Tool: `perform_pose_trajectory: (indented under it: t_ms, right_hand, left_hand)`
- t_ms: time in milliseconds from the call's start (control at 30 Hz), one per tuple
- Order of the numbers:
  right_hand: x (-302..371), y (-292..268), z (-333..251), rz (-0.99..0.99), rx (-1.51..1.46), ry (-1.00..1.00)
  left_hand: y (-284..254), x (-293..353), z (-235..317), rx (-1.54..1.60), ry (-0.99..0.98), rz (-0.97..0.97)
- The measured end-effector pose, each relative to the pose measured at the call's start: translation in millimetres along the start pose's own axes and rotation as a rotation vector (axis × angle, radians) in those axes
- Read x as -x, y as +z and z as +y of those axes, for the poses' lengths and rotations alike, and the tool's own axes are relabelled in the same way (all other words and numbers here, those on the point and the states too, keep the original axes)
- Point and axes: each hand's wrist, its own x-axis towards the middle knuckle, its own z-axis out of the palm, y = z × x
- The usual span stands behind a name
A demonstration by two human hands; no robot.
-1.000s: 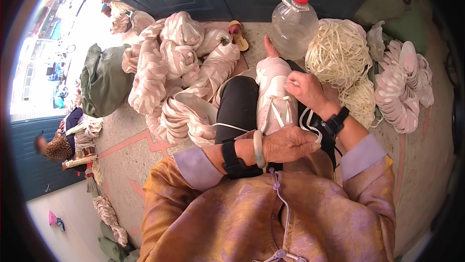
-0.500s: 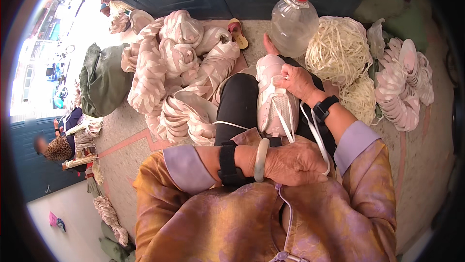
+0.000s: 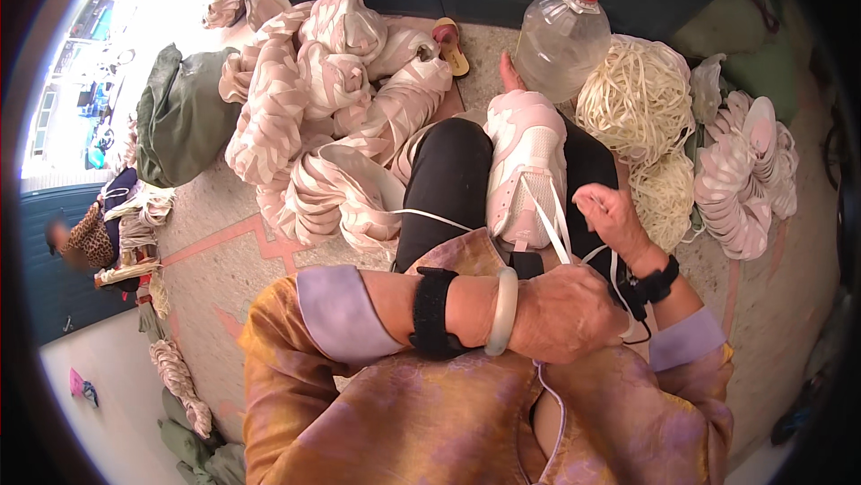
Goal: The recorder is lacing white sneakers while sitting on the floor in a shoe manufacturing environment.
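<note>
A pink-and-white sneaker upper [image 3: 527, 171] rests lengthwise over my lap, against my black-clad legs. White lace [image 3: 544, 216] runs from its near end down to my left hand [image 3: 569, 313], which is closed around it, knuckles up, near my belly. My right hand [image 3: 614, 220] is raised just right of the upper and not touching it. Its fingers are curled together; whether they pinch anything is too small to make out. A loop of white lace hangs between my two hands, partly hidden behind the left one. Another thin white strand crosses my left thigh.
Strings of nested pink-and-white uppers [image 3: 341, 117] are heaped on the left, beside a green sack [image 3: 184, 113]. On the right are bundled cream laces [image 3: 635, 99] and more uppers [image 3: 744, 175]. A red-capped clear jug [image 3: 563, 41] and a sandal [image 3: 450, 47] stand ahead. Another person [image 3: 94, 234] sits far left.
My right hand has let go of the upper's top and moved down and right, away from it. My left hand has shifted slightly right, still closed on the lace. The view has tilted a little.
</note>
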Motion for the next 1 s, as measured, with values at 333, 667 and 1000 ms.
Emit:
perform_pose_trajectory:
  t_ms: [333, 667, 1000]
  right_hand:
    - [17.7, 18.5, -13.3, -0.040, 0.103, -0.239]
    - [13.3, 32.3, -2.4, -0.066, 0.192, -0.361]
    - [-4.7, 54.5, -11.3, 0.115, 0.343, -0.492]
  left_hand:
    - [-1.6, 3.1, -1.5, -0.017, 0.024, 0.083]
    - [-4.8, 5.8, -1.5, 0.015, -0.001, 0.099]
    - [-8.4, -2.7, 1.6, 0.074, 0.060, 0.142]
